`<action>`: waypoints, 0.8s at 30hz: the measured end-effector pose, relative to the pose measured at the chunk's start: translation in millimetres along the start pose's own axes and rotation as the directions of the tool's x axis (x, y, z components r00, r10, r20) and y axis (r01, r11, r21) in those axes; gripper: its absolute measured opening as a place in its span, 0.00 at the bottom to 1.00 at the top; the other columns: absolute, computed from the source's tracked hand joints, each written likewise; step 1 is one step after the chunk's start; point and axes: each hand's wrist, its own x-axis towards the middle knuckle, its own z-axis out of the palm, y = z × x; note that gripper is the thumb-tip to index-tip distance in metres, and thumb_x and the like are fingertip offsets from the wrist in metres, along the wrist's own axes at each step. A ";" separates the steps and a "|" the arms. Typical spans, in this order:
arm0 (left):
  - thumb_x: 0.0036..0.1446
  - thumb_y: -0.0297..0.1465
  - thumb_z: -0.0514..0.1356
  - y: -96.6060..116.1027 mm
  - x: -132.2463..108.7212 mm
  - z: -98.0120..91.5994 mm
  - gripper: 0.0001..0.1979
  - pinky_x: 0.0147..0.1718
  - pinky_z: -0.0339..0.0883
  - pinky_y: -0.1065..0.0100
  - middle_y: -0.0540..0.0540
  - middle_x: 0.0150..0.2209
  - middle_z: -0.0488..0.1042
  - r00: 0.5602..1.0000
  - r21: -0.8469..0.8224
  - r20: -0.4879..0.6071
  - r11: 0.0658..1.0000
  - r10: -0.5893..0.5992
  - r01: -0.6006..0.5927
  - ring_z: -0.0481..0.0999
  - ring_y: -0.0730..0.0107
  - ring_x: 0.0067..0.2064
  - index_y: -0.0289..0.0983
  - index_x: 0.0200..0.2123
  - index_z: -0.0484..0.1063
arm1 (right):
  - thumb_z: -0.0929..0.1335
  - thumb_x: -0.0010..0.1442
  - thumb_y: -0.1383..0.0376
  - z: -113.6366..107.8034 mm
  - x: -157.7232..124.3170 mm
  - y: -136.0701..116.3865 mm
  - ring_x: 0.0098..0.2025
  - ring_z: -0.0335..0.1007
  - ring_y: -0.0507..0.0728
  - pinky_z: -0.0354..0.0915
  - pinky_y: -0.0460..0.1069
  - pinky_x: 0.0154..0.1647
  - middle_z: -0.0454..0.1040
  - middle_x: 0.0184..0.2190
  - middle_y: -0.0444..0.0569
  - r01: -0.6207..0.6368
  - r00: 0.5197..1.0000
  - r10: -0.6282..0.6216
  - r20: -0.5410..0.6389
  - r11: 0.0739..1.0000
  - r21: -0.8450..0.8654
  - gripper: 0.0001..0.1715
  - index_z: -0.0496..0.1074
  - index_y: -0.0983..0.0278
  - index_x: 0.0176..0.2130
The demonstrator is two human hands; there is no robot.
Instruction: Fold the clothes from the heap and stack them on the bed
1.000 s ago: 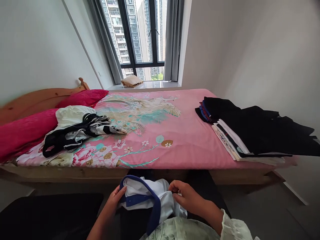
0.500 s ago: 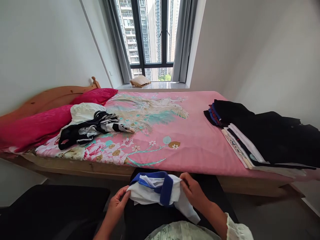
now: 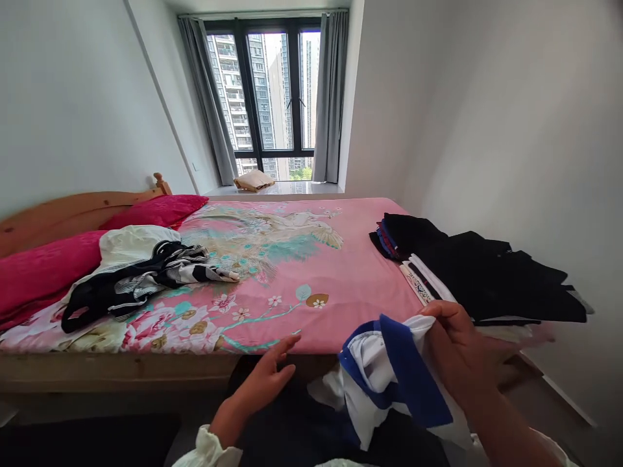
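Observation:
My right hand [image 3: 457, 353] grips a white garment with blue trim [image 3: 389, 379], lifted at the near right edge of the bed [image 3: 341, 285]. My left hand [image 3: 270, 376] is open, fingers stretched out, holding nothing, just left of the garment and above my dark lap. A stack of folded clothes [image 3: 467, 275], black on top with white ones beneath, lies on the bed just beyond my right hand.
A heap of unfolded black, white and striped clothes [image 3: 141, 275] lies on the bed's left side beside magenta pillows [image 3: 48, 269]. The wooden headboard [image 3: 73, 207] stands at the left wall. A beige item [image 3: 253, 180] rests on the window sill. A white wall runs along the right.
My right hand has lifted the white and blue garment up and to the right toward the folded stack. My left hand has let go of it and opened.

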 end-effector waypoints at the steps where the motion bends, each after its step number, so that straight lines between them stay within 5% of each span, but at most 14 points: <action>1: 0.53 0.32 0.59 -5.3 7.9 16.7 0.26 0.61 0.53 0.54 0.45 0.62 0.62 0.998 -0.020 0.059 0.999 -0.029 0.030 0.58 0.59 0.63 0.44 0.57 0.64 | 0.63 0.62 0.56 -1.5 -3.6 -1.8 0.28 0.64 0.52 0.64 0.47 0.27 0.67 0.30 0.45 0.005 0.999 -0.006 0.038 1.000 0.028 0.09 0.64 0.58 0.39; 5: 0.50 0.33 0.63 -6.2 34.8 78.3 0.28 0.59 0.57 0.55 0.44 0.58 0.68 0.955 -0.162 0.294 0.987 0.038 0.010 0.65 0.57 0.58 0.41 0.56 0.66 | 0.64 0.62 0.57 -7.2 -12.3 -13.4 0.27 0.64 0.52 0.64 0.46 0.25 0.67 0.30 0.45 0.009 0.994 -0.019 0.104 0.995 0.095 0.07 0.64 0.58 0.38; 8: 0.50 0.38 0.63 4.6 45.3 93.5 0.20 0.49 0.67 0.59 0.44 0.45 0.77 0.924 -0.269 0.354 0.962 0.144 -0.046 0.75 0.59 0.46 0.37 0.46 0.74 | 0.65 0.60 0.56 -17.2 -6.8 -22.5 0.24 0.63 0.52 0.60 0.45 0.21 0.68 0.29 0.44 -0.067 0.997 0.068 -0.026 0.996 0.061 0.09 0.64 0.57 0.39; 12: 0.57 0.41 0.55 29.5 40.8 54.2 0.17 0.37 0.70 0.65 0.46 0.32 0.78 0.983 -0.203 -0.022 0.962 0.184 -0.185 0.75 0.66 0.34 0.35 0.39 0.76 | 0.67 0.58 0.55 -42.9 11.8 -24.8 0.24 0.62 0.51 0.60 0.46 0.22 0.69 0.29 0.44 -0.093 0.956 0.042 -0.291 0.982 -0.164 0.12 0.66 0.59 0.38; 14: 0.56 0.37 0.56 50.7 29.9 20.9 0.13 0.37 0.70 0.67 0.46 0.34 0.77 0.913 -0.008 -0.272 0.948 0.303 -0.318 0.75 0.67 0.36 0.37 0.39 0.76 | 0.67 0.57 0.56 -55.4 18.5 -23.8 0.25 0.63 0.52 0.61 0.47 0.25 0.69 0.29 0.45 -0.063 0.945 -0.041 -0.324 0.950 -0.304 0.11 0.68 0.60 0.37; 16: 0.54 0.30 0.57 74.8 15.5 -10.3 0.09 0.36 0.69 0.71 0.48 0.35 0.76 0.775 0.251 -0.408 0.875 0.483 -0.414 0.75 0.69 0.38 0.39 0.38 0.75 | 0.67 0.56 0.57 -63.4 20.9 -22.3 0.27 0.65 0.53 0.62 0.48 0.27 0.70 0.30 0.46 -0.033 0.924 -0.120 -0.363 0.921 -0.388 0.10 0.70 0.60 0.37; 19: 0.51 0.24 0.58 104.3 -3.9 -44.8 0.11 0.32 0.67 0.76 0.51 0.34 0.75 0.642 0.585 -0.282 0.658 0.713 -0.474 0.75 0.74 0.33 0.42 0.38 0.75 | 0.66 0.57 0.57 -66.4 21.4 -18.3 0.28 0.67 0.54 0.62 0.48 0.26 0.72 0.32 0.47 0.051 0.889 -0.234 -0.394 0.905 -0.423 0.10 0.69 0.59 0.38; 22: 0.51 0.24 0.58 119.1 -14.8 -66.0 0.13 0.26 0.65 0.77 0.52 0.32 0.75 0.647 0.754 -0.083 0.473 0.758 -0.457 0.74 0.77 0.28 0.43 0.39 0.75 | 0.64 0.59 0.56 -63.9 23.7 -16.4 0.23 0.66 0.52 0.61 0.46 0.23 0.73 0.29 0.45 0.156 0.946 -0.282 -0.160 0.827 -0.540 0.11 0.70 0.60 0.37; 24: 0.53 0.26 0.57 124.4 -20.9 -74.5 0.13 0.23 0.65 0.76 0.51 0.32 0.75 0.654 0.769 -0.086 0.468 0.751 -0.436 0.73 0.77 0.26 0.43 0.40 0.75 | 0.63 0.60 0.56 -62.2 24.6 -20.8 0.21 0.65 0.51 0.59 0.46 0.20 0.73 0.25 0.43 0.165 0.960 -0.267 -0.080 0.775 -0.610 0.12 0.71 0.59 0.35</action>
